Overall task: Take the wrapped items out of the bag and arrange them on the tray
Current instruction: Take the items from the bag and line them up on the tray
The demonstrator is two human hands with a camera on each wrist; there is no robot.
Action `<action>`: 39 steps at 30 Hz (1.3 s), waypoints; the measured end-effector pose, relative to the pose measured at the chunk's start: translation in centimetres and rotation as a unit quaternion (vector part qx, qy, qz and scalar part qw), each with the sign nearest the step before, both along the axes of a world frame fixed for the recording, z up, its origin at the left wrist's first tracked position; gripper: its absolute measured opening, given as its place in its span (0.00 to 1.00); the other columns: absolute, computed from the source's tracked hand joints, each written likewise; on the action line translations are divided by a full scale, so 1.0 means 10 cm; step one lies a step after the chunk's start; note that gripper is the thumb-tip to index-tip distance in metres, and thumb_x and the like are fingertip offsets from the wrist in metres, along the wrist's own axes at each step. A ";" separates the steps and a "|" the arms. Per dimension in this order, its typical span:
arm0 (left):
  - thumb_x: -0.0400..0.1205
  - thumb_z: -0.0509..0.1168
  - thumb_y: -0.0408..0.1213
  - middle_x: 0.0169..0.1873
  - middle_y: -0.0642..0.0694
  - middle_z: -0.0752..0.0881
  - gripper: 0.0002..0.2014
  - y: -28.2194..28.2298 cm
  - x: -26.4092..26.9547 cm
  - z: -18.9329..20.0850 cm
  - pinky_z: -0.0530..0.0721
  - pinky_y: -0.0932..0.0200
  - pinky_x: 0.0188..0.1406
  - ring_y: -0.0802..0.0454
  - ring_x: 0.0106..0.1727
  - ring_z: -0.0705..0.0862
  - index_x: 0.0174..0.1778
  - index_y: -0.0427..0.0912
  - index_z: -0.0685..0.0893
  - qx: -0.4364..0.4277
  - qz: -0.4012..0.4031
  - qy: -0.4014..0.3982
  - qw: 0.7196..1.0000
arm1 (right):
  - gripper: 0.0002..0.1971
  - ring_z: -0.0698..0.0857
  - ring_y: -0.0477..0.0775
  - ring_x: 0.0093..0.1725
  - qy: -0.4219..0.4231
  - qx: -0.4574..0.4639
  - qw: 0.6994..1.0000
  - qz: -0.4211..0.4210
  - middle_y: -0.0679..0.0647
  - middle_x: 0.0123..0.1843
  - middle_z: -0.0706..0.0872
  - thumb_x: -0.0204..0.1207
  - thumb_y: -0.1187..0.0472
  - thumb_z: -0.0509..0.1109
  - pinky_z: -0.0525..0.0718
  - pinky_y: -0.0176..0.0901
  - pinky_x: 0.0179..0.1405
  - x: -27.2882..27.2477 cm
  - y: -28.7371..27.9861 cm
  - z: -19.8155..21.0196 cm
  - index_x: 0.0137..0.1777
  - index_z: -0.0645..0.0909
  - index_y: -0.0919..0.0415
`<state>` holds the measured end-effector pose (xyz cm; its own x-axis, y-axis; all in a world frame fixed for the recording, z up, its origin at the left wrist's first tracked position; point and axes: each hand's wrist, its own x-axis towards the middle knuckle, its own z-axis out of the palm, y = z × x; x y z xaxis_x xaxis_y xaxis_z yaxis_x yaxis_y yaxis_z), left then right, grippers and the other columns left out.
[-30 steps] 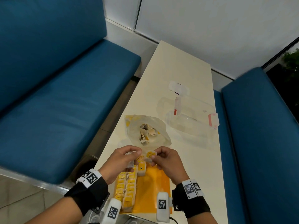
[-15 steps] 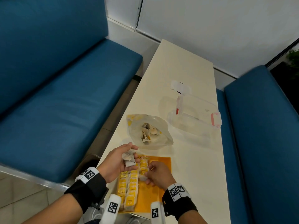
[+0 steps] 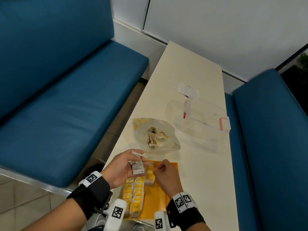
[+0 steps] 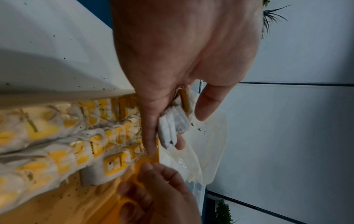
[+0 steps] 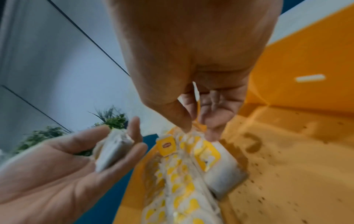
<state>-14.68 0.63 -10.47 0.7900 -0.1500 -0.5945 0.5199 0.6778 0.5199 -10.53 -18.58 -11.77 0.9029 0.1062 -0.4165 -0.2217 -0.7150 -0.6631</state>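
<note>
My left hand (image 3: 140, 160) is held palm up over the far left corner of the orange tray (image 3: 160, 200) and grips a small bunch of white tea bags (image 3: 137, 166), seen close in the left wrist view (image 4: 173, 128). My right hand (image 3: 158, 166) is low over the tray's far end. There its thumb and fingers pinch the yellow tag (image 5: 198, 108) of a tea bag (image 5: 220, 169) lying on the tray. Two rows of tea bags with yellow tags (image 3: 135, 194) fill the tray's left side. The clear plastic bag (image 3: 168, 144) lies just beyond, with several tea bags (image 3: 155, 136) inside.
A clear plastic box with red clips (image 3: 205, 121) stands on the white table (image 3: 188, 67) right of the bag, with a small white wrapper (image 3: 187, 90) behind it. Blue benches (image 3: 70, 100) flank the narrow table. The tray's right half is bare orange.
The hands, first together above the tray's far edge, have parted. My right hand has dropped to the tray with one tea bag, while my left keeps the bunch.
</note>
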 end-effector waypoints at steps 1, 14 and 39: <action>0.85 0.60 0.22 0.48 0.34 0.88 0.15 -0.01 0.01 0.00 0.86 0.31 0.61 0.36 0.57 0.92 0.65 0.33 0.84 0.004 0.004 0.002 1.000 | 0.08 0.88 0.50 0.41 -0.028 0.022 0.999 0.012 0.50 0.40 0.87 0.74 0.63 0.73 0.83 0.37 0.37 -0.01 0.01 0.07 0.42 0.79 0.49; 0.86 0.56 0.18 0.62 0.24 0.87 0.17 -0.11 0.04 -0.05 0.90 0.40 0.56 0.31 0.58 0.89 0.68 0.32 0.82 0.035 0.038 0.013 0.999 | 0.09 0.90 0.54 0.43 -0.035 0.132 0.989 0.059 0.47 0.43 0.91 0.72 0.60 0.77 0.91 0.52 0.46 -0.10 0.29 0.34 0.41 0.83 0.43; 0.84 0.63 0.20 0.60 0.28 0.89 0.17 -0.08 0.04 0.04 0.89 0.41 0.58 0.35 0.57 0.89 0.68 0.32 0.80 0.001 0.088 0.028 0.996 | 0.07 0.82 0.43 0.40 -0.173 -0.009 0.970 0.172 0.43 0.46 0.88 0.75 0.62 0.69 0.83 0.35 0.40 -0.22 0.32 0.27 0.51 0.83 0.53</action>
